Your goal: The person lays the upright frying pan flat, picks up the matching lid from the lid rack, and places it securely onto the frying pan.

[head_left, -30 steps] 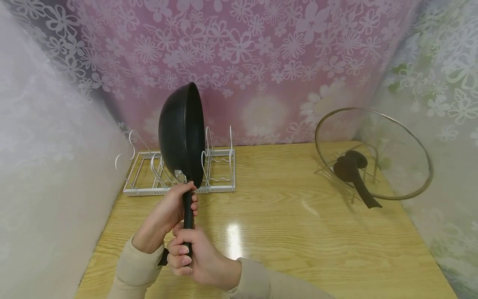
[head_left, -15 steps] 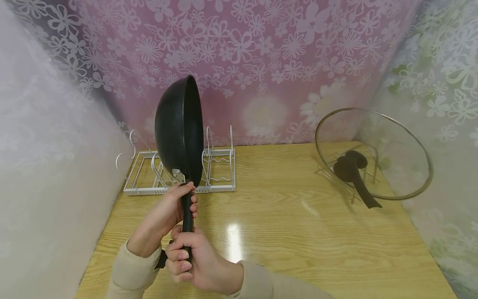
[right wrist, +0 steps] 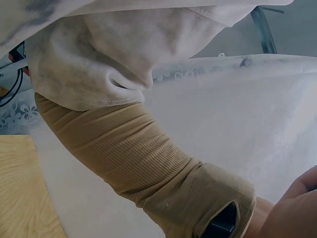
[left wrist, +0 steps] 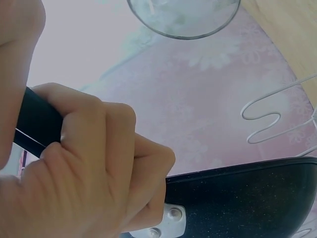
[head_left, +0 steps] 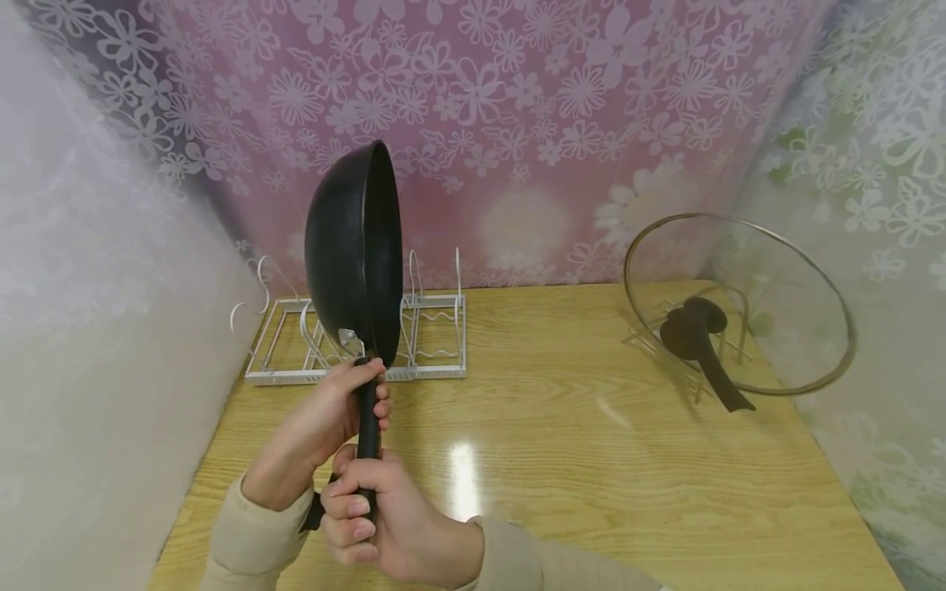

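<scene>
A deep black wok-shaped pan stands on edge in the head view, its hollow facing right. It is in front of the white wire rack; whether its lower rim touches the rack I cannot tell. My left hand grips the black handle close to the pan's riveted metal bracket. Lower down, near the handle's end, my right hand wraps round it, thumb on top. In the left wrist view the curled fingers of the left hand hide part of the handle. The right wrist view shows mostly sleeve.
At the right a glass lid with a dark handle leans on a wire stand. Wood-look table spreads between lid and rack. Flower-patterned sheets enclose the back and both sides.
The pan has risen a little and shifted slightly left. Both hands keep their grip on the handle, and the sleeves have moved slightly with it. Rack and lid have stayed put.
</scene>
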Tool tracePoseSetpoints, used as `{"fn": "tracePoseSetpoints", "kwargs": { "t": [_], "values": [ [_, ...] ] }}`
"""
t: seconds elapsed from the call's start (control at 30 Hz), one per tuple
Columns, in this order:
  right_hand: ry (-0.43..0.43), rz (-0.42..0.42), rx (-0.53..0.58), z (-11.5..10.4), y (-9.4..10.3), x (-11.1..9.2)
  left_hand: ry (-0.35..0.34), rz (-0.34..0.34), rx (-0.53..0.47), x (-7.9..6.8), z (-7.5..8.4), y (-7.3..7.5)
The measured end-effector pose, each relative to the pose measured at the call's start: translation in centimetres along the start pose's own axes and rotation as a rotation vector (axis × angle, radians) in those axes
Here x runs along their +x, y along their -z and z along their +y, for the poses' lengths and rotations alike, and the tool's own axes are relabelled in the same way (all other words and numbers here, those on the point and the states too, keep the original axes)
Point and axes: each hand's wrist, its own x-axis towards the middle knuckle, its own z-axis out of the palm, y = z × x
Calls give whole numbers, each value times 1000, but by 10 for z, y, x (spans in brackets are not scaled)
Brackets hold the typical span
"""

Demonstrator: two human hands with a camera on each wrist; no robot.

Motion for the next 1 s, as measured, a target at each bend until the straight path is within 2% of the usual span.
{"fn": "tracePoseSetpoints", "kwargs": {
  "t": [0.5, 1.0],
  "values": [
    [-21, -11, 0, -12, -16, -1, -42, 15, 5, -4, 15, -3],
    [-23, -29, 20, -21, -27, -3, -91, -20, 42, -6, 29, -5]
  ]
}}
